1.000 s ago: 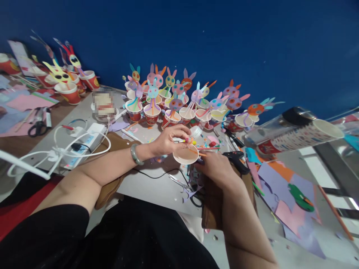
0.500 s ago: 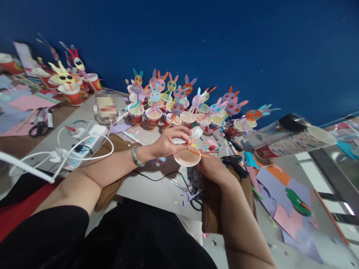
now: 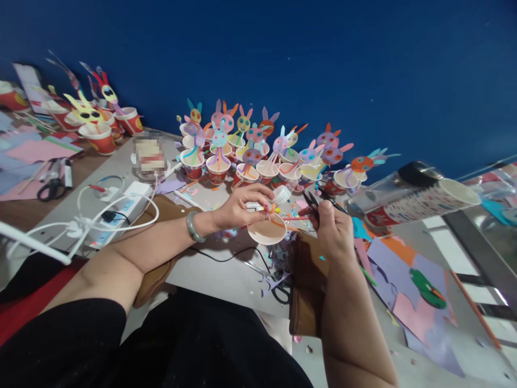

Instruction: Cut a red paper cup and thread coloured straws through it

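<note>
A paper cup is held in my left hand, its open mouth tilted toward me. My left fingers are pinched at the far rim, where small orange and yellow pieces show; an orange strip lies across the inside. My right hand is closed around a black hand tool with a pointed end, to the right of the cup. Its exact kind is unclear because my fingers cover most of it. Just beyond my left fingertips is a clear plastic piece.
Several paper cups with rabbit-faced spoons stand along the blue wall. On the left lie a power strip with white cables and black-handled scissors. A stack of cups lies at right, near coloured paper. Other scissors lie among paper scraps.
My right hand has moved up and away from the cup's side and now grips the black tool. The black object that lay beside my right wrist no longer shows there. My left hand still holds the cup.
</note>
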The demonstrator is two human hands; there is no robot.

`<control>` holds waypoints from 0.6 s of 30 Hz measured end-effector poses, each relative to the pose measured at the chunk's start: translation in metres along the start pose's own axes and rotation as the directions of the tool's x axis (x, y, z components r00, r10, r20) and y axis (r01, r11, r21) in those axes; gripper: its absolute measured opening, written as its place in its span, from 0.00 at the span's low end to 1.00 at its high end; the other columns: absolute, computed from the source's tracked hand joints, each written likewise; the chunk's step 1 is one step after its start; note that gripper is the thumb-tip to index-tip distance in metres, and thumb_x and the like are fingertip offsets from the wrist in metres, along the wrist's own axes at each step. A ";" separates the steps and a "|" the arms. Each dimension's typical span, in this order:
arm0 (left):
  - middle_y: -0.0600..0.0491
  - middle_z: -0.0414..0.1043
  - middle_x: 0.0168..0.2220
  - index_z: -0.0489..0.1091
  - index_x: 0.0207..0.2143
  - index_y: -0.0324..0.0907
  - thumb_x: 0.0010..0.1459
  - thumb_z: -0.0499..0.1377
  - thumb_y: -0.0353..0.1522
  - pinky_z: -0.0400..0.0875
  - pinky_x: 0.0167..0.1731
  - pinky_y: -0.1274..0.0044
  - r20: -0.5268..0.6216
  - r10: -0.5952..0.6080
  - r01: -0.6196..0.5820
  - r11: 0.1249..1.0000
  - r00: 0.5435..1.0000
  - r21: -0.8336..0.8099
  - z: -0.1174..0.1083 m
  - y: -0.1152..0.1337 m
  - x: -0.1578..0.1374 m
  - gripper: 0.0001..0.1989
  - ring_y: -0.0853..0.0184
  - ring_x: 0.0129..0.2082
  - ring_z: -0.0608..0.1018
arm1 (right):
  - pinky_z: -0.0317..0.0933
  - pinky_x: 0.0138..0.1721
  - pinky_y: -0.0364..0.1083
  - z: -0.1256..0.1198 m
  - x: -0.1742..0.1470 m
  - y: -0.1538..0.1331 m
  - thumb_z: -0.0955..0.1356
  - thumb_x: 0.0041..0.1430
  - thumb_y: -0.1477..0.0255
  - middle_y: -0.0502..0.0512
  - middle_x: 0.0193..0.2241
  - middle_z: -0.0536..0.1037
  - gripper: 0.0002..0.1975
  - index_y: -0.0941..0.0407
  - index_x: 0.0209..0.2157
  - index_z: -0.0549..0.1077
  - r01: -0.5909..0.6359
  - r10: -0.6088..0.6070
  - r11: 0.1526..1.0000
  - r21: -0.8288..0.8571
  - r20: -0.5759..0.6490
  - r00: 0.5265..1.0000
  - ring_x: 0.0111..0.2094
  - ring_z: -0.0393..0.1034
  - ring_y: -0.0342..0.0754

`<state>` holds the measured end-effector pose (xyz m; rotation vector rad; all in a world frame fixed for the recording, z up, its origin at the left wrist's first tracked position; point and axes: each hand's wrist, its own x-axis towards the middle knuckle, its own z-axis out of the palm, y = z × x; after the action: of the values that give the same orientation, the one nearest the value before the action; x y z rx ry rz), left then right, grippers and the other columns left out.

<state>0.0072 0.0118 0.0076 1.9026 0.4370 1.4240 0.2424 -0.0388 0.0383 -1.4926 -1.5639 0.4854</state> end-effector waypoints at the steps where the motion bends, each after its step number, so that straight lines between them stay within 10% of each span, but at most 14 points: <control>1: 0.47 0.78 0.40 0.78 0.30 0.40 0.55 0.70 0.37 0.76 0.42 0.76 0.001 0.006 -0.006 1.000 1.000 -0.003 0.000 0.000 0.000 0.09 0.69 0.39 0.80 | 0.48 0.22 0.45 0.001 0.000 0.001 0.58 0.68 0.44 0.47 0.18 0.63 0.33 0.55 0.24 0.73 -0.041 0.041 0.998 0.040 -0.001 0.999 0.20 0.54 0.42; 18: 0.45 0.78 0.41 0.80 0.31 0.41 0.55 0.69 0.34 0.77 0.44 0.74 0.145 0.009 -0.006 1.000 0.989 -0.024 0.004 0.001 -0.004 0.06 0.67 0.42 0.81 | 0.55 0.27 0.45 0.004 0.000 -0.008 0.64 0.63 0.42 0.50 0.20 0.67 0.32 0.55 0.22 0.71 0.023 -0.042 0.993 0.117 0.166 0.985 0.25 0.61 0.45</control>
<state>0.0098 0.0075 0.0048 1.9754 0.3422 1.2792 0.2344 -0.0388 0.0427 -1.3658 -1.6590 0.6860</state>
